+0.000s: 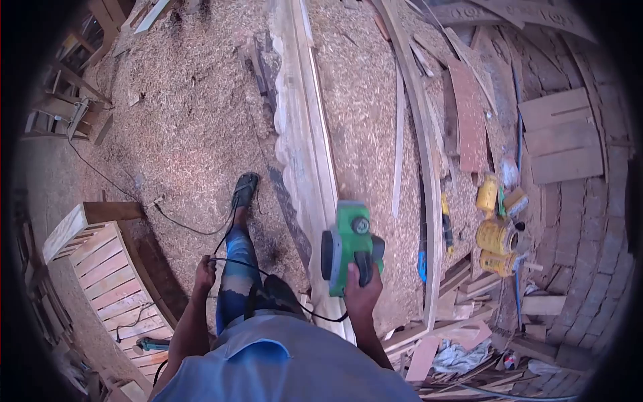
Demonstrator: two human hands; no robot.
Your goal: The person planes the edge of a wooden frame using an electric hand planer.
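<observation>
My right hand (362, 289) grips the black handle of a green electric planer (349, 245). The planer sits on the near end of a long pale wooden plank (309, 127) that runs away from me over a bench covered in shavings. My left hand (204, 274) hangs at my side, closed around the planer's black power cord (248, 262). The cord loops across my leg to the tool. My leg and foot in a sandal (244, 189) stand on the floor left of the plank.
Sawdust covers the floor and bench. A curved slatted wooden frame (107, 264) lies at lower left, with a tool (151, 344) beside it. Yellow cans (497, 234) stand at right among offcuts. Long curved strips (420, 127) lie right of the plank; a brick wall (589, 221) rises beyond.
</observation>
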